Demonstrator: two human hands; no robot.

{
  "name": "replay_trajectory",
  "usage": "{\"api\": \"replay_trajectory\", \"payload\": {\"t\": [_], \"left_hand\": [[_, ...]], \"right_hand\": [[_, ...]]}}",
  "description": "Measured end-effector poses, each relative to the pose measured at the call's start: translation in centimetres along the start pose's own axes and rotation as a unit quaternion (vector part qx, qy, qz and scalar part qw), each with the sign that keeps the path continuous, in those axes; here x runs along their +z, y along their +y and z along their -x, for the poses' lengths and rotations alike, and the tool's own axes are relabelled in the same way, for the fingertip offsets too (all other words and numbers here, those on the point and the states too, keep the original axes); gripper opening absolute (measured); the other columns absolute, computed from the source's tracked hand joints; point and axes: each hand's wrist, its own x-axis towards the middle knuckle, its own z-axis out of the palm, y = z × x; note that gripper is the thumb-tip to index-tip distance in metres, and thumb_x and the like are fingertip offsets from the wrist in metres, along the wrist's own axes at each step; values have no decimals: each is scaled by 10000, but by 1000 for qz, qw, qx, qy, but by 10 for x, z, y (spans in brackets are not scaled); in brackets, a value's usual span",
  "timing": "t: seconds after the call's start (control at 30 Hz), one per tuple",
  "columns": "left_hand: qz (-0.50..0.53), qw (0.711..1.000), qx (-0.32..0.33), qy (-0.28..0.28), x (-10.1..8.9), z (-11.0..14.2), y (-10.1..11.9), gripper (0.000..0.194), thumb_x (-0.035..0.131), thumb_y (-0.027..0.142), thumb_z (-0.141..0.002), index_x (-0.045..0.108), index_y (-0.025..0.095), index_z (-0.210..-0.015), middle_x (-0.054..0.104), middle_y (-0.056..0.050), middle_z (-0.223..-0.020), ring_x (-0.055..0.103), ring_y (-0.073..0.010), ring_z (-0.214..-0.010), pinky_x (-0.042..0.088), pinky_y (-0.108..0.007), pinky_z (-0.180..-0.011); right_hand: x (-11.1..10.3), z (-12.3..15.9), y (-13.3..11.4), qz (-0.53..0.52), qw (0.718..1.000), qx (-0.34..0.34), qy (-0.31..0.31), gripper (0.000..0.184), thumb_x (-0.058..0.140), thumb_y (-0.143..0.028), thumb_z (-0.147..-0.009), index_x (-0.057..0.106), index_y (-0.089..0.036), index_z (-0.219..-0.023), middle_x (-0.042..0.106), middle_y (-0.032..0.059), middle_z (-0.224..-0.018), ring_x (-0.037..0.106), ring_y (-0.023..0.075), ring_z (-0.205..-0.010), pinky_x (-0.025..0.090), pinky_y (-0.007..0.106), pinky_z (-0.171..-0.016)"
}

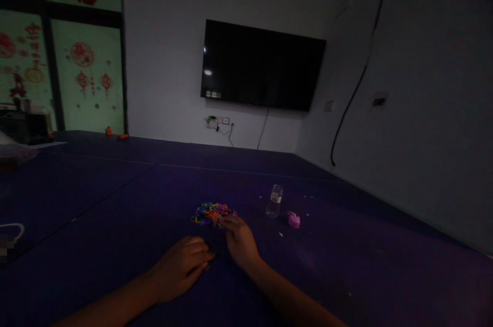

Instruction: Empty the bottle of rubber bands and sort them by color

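A loose heap of thin, many-coloured rubber bands (212, 213) lies on the dark blue-purple tabletop. My right hand (242, 245) reaches to the heap's right edge, its fingertips closed on bands there. Nearer to me, my left hand (184, 267) rests low over the table with its fingers bent and pressed together. A bit of a greenish band (208, 266) shows at its fingertips; the rest is hidden under the fingers. Right of the heap stands a small clear bottle (274, 202), upright and without a lid. Beside it lies a pink cap-like piece with a loop (294, 220).
The wide table (127, 214) reaches to the wall, with small white scraps right of the bottle. Small orange objects (109, 131) sit at the far left edge. A dark box-like object (26, 127) stands at left. A cable (354, 92) hangs along the right wall.
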Motion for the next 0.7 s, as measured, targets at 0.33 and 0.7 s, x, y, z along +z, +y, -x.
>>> {"api": "replay_trajectory", "payload": {"t": [0.33, 0.7], "left_hand": [[-70, 986, -119, 90, 5, 5, -10, 165, 483, 122, -738, 622, 188, -799, 628, -44, -782, 565, -182, -762, 459, -311, -683], [-28, 996, -63, 48, 2, 4, -4, 245, 465, 131, -776, 633, 201, -940, 658, -52, -923, 576, -196, -889, 464, -364, -802]], "right_hand": [[-2, 14, -14, -35, 974, -210, -81, 372, 389, -58, -713, 689, -234, -845, 698, 9, -869, 622, 151, -853, 469, 290, -821], [-3, 2, -3, 64, 998, -14, -13, 409, 422, -25, -725, 698, -224, -953, 676, 37, -1029, 578, 175, -993, 418, 299, -907]]}}
